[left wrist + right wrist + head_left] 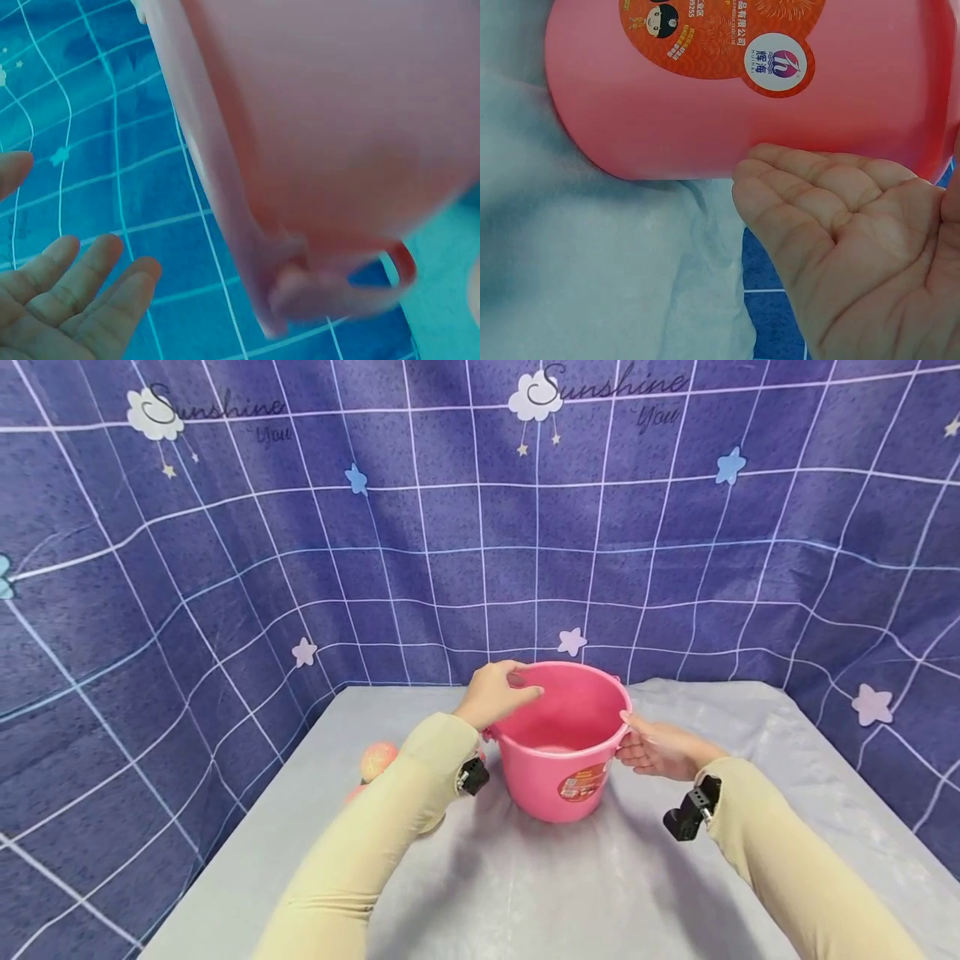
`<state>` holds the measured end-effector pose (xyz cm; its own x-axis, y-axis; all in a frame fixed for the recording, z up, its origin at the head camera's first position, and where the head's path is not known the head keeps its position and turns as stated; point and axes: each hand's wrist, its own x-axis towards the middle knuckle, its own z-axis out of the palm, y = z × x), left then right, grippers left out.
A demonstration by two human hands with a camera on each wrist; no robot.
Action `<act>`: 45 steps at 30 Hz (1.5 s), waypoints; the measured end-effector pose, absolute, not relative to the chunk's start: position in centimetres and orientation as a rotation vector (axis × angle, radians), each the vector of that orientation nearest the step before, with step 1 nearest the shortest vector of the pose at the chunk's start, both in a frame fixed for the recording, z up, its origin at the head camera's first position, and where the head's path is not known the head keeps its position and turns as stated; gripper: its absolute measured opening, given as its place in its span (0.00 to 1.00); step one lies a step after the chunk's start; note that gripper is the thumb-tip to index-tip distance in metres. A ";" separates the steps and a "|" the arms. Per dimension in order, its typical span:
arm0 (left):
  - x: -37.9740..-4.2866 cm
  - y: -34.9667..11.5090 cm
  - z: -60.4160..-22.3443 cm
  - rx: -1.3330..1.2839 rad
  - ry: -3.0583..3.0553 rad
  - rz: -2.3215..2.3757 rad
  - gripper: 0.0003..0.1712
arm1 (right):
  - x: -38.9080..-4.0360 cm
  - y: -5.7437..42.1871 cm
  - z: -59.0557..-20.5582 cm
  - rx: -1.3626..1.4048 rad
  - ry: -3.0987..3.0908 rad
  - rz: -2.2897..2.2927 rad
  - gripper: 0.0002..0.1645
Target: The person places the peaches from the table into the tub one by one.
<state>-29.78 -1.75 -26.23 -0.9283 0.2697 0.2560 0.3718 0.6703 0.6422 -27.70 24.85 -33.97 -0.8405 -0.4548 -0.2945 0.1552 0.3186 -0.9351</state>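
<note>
A pink plastic bucket stands upright on the pale cloth, with its open top facing up and an orange-red label on its side. At the bucket's left rim is my left hand, fingers spread and relaxed. In the left wrist view a gap shows between those fingers and the rim. The bucket's pink handle hangs at its lug there. My right hand is at the right side, its straight fingers along the outer wall and its thumb at the rim.
Left of the bucket lies a round pink-and-yellow, fruit-like thing. Other small rounded things near it are mostly hidden by my left sleeve. A blue checked curtain stands behind and beside the cloth-covered surface.
</note>
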 end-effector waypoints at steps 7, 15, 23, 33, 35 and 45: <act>-30.0 -4.8 -26.7 -0.557 -2.743 -1.148 0.26 | -28.0 25.2 -34.0 -0.268 2.074 -1.544 0.51; -30.1 -9.6 -29.0 -0.456 -2.735 -1.225 0.24 | -27.8 25.0 -33.9 -0.285 2.069 -1.534 0.50; -29.9 -13.8 -32.8 -0.466 -2.983 -1.086 0.29 | -28.2 25.4 -34.2 -0.318 2.054 -1.511 0.53; -29.3 -15.7 -36.4 -0.386 -3.237 -0.697 0.29 | -28.1 25.1 -34.2 -0.316 2.056 -1.516 0.53; -29.2 -16.0 -37.0 -0.391 -3.289 -0.600 0.27 | -28.1 25.1 -34.2 -0.313 2.057 -1.516 0.53; -29.4 -16.8 -38.4 -0.411 -3.326 -0.448 0.42 | -28.1 25.1 -34.1 -0.333 2.051 -1.530 0.53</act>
